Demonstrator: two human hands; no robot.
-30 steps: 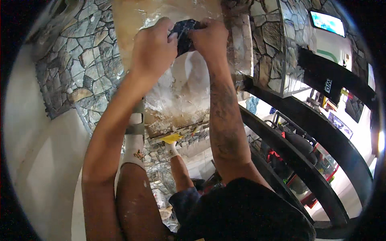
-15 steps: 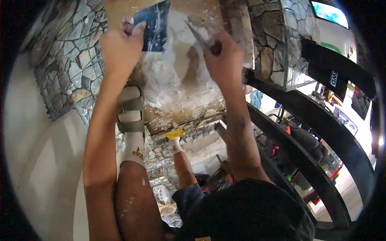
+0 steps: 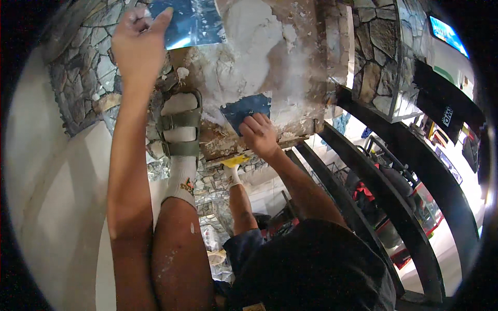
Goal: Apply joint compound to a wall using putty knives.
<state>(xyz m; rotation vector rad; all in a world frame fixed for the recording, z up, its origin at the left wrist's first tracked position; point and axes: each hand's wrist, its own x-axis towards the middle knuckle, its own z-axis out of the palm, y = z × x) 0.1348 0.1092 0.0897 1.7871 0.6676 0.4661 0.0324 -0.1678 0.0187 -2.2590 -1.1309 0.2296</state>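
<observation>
My left hand (image 3: 137, 46) grips the edge of a flat, dark blue, shiny spreader blade (image 3: 194, 25), raised over the left side of a wooden board (image 3: 303, 67). White smears streak that blade. My right hand (image 3: 258, 136) is closed on a second dark blue spreader blade (image 3: 251, 106), its face lying flat near the board's near edge. Its far edge is ragged with paste. Whitish filler paste (image 3: 249, 39) covers much of the board in uneven patches, with brown surface showing between them.
My sandalled foot (image 3: 180, 122) stands left of the board. Dark curved bars (image 3: 373, 186) run along the right, with a cluttered lower floor beyond. Below the board are a yellow shoe (image 3: 234, 161) and bare leg. Stone-clad walls (image 3: 381, 52) flank both sides; a lit screen (image 3: 448, 36) hangs far right.
My right hand has come down toward the near edge, its blade turning from edge-on to flat. My left hand and blade have moved slightly up and left. The whole view has shifted.
</observation>
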